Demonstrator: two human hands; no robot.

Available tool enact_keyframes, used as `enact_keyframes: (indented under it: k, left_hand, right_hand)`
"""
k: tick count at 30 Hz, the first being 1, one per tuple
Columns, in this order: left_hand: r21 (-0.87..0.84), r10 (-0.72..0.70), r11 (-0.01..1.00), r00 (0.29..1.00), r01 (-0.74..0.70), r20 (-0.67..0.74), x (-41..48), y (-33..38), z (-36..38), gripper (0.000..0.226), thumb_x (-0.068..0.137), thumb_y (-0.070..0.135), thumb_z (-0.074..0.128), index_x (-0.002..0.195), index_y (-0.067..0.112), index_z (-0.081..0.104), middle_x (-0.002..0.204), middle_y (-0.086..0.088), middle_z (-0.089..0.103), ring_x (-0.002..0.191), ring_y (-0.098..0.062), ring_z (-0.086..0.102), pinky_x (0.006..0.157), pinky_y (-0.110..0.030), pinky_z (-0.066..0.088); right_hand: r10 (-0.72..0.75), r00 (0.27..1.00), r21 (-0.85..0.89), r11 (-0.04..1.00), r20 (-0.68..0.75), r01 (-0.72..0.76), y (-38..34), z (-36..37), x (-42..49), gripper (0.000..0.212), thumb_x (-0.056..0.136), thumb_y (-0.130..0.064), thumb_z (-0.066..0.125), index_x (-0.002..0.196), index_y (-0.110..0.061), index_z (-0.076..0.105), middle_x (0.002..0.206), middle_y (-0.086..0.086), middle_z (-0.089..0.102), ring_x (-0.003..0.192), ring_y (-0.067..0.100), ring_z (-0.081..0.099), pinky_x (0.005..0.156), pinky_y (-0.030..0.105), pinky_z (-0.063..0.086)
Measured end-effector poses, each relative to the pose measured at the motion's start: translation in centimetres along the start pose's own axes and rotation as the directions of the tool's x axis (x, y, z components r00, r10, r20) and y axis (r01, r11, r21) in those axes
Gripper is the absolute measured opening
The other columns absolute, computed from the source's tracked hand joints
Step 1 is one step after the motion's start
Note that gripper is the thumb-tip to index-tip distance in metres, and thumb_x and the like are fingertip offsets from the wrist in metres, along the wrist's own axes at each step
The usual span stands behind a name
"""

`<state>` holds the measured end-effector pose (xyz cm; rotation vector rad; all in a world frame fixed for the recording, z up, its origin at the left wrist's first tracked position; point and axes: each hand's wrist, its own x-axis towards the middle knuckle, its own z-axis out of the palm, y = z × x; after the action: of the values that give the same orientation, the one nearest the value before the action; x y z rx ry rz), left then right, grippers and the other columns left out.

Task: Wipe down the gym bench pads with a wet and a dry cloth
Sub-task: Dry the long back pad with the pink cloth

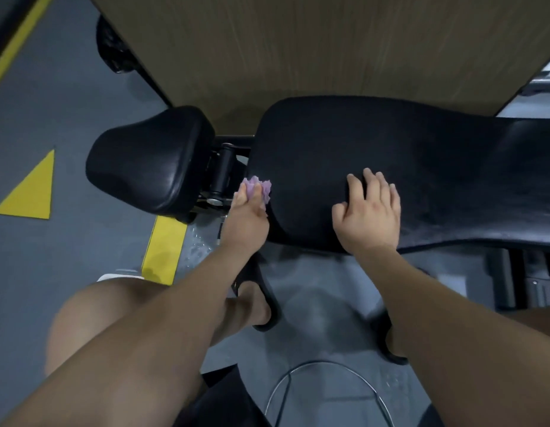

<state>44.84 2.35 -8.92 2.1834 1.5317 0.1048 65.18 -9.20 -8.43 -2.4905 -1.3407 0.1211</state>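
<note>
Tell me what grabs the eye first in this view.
The long black back pad fills the middle and right, with the right hand pressed flat on its near edge. At its left end the left hand holds a crumpled purple cloth, beside the smaller seat pad. A yellow triangle marks the grey floor at left.

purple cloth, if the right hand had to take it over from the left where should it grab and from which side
Take the bunched purple cloth by the crumpled part sticking out past the left hand, pinching from the far side. The near part is covered by that hand's grip, at the back pad edge. The right hand lies flat on the pad, empty.
</note>
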Motion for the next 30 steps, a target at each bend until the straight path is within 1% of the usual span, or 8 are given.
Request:
enact_keyframes:
  k: [6, 11, 14, 17, 20, 22, 26, 30]
  left_hand:
    - [-0.394, -0.133, 0.909, 0.99, 0.139, 0.043, 8.6, 0.0, -1.4, 0.044, 0.106, 0.037, 0.039, 0.15, 0.041, 0.044, 0.139, 0.027, 0.052, 0.129, 0.001, 0.051, 0.105, -0.013, 0.03]
    - [-0.509, -0.206, 0.826, 0.971, 0.241, 0.124, 14.6, -0.7, -1.1, 0.049, 0.1, 0.05, 0.04, 0.135, 0.022, 0.059, 0.139, 0.003, 0.062, 0.128, -0.016, 0.057, 0.116, -0.034, 0.039]
    - [-0.628, -0.185, 0.739, 0.969, 0.246, 0.162, 12.1, -0.5, -2.2, 0.03, 0.108, 0.031, 0.045, 0.128, 0.019, 0.064, 0.124, 0.01, 0.066, 0.114, -0.003, 0.061, 0.103, -0.017, 0.044]
    - [-0.729, -0.184, 0.645, 0.973, 0.229, 0.143, 7.7, -1.2, -2.1, 0.03, 0.109, 0.016, 0.045, 0.135, 0.023, 0.058, 0.118, 0.019, 0.062, 0.099, 0.016, 0.058, 0.088, -0.006, 0.042]
    - [-0.738, -0.2, 0.641, 0.974, 0.211, 0.105, 2.9, -2.1, -1.1, 0.041, 0.109, 0.013, 0.043, 0.15, 0.013, 0.047, 0.136, 0.01, 0.059, 0.117, 0.006, 0.058, 0.087, -0.005, 0.043]
    - [-0.76, -0.243, 0.611, 0.966, 0.223, 0.087, 0.8, -2.7, -0.2, 0.044, 0.109, 0.012, 0.043, 0.153, 0.013, 0.044, 0.143, 0.004, 0.058, 0.125, -0.003, 0.056, 0.092, -0.009, 0.042]
    - [-0.749, -0.332, 0.63, 0.943, 0.205, -0.021, -3.4, -1.5, 1.5, 0.052, 0.105, 0.018, 0.049, 0.155, 0.029, 0.041, 0.128, 0.024, 0.063, 0.097, 0.01, 0.062, 0.095, -0.02, 0.05]
    - [-0.712, -0.33, 0.673, 0.943, 0.199, -0.049, -5.3, 0.0, 2.8, 0.067, 0.094, 0.036, 0.045, 0.158, 0.04, 0.025, 0.156, 0.022, 0.042, 0.128, -0.011, 0.058, 0.109, -0.038, 0.048]
  right_hand:
    - [0.006, 0.989, -0.025, 1.0, -0.146, -0.01, 0.1, 1.2, 0.4, 0.058, 0.086, -0.031, 0.049, 0.141, -0.015, 0.056, 0.152, 0.015, 0.047, 0.148, 0.033, 0.035, 0.124, 0.048, 0.02]
    - [-0.01, 0.988, -0.07, 0.998, -0.155, -0.001, 0.3, 1.7, 0.7, 0.058, 0.085, -0.033, 0.049, 0.14, -0.016, 0.056, 0.151, 0.014, 0.048, 0.147, 0.032, 0.035, 0.122, 0.049, 0.022]
    - [-0.015, 0.985, -0.07, 0.998, -0.172, 0.003, 0.1, 1.8, 0.7, 0.058, 0.085, -0.034, 0.049, 0.139, -0.017, 0.057, 0.15, 0.013, 0.049, 0.147, 0.032, 0.036, 0.121, 0.049, 0.023]
    - [-0.004, 0.984, -0.058, 0.998, -0.177, -0.006, -0.1, 1.7, 0.5, 0.057, 0.085, -0.035, 0.048, 0.139, -0.017, 0.057, 0.15, 0.013, 0.049, 0.147, 0.032, 0.036, 0.122, 0.049, 0.023]
    - [0.001, 0.986, -0.065, 0.998, -0.166, -0.012, -0.1, 1.5, 0.4, 0.058, 0.086, -0.037, 0.047, 0.14, -0.018, 0.055, 0.151, 0.013, 0.047, 0.147, 0.032, 0.035, 0.122, 0.049, 0.021]
    - [0.0, 0.986, -0.071, 0.997, -0.169, -0.012, -0.1, 1.4, 0.3, 0.057, 0.086, -0.037, 0.046, 0.14, -0.018, 0.055, 0.152, 0.013, 0.047, 0.147, 0.032, 0.034, 0.122, 0.049, 0.021]
    - [0.01, 0.987, -0.067, 0.998, -0.163, -0.021, -0.3, 1.5, 0.2, 0.056, 0.087, -0.036, 0.045, 0.14, -0.018, 0.054, 0.152, 0.013, 0.046, 0.147, 0.031, 0.033, 0.123, 0.049, 0.02]
    - [0.008, 0.986, -0.058, 0.998, -0.168, -0.018, -0.2, 1.5, 0.2, 0.056, 0.088, -0.034, 0.045, 0.14, -0.017, 0.054, 0.152, 0.013, 0.047, 0.147, 0.032, 0.034, 0.123, 0.049, 0.02]
